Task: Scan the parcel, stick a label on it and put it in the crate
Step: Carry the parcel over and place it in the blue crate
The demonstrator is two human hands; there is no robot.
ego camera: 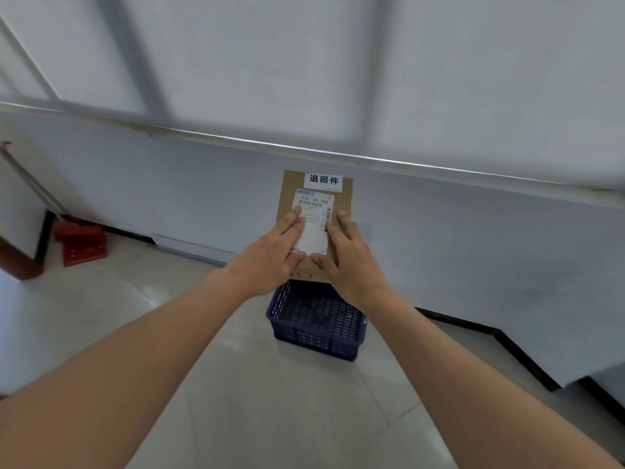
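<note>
Above the dark blue plastic crate [314, 321] on the tiled floor [270, 401], the flat cardboard parcel [289, 198] was held out at arm's length in both hands, clear of the crate's rim and in front of the white wall. The left hand [275, 247] and the right hand [350, 262] each clasped a lower side edge, fingers spread flat across the upper face and thumbs meeting near the bottom edge.

The parcel appeared thin, stiff and light; its cardboard face offered good friction, and nothing suggested fragile contents. Judged from this grip, the side edges were the proper holding points, since they left the printed face readable.

Its long axis ran away from the person, top end tilted up toward the wall. The shipping label [316, 228] faced the camera, and the white sticker [323, 180] with three black characters sat at the far end.
</note>
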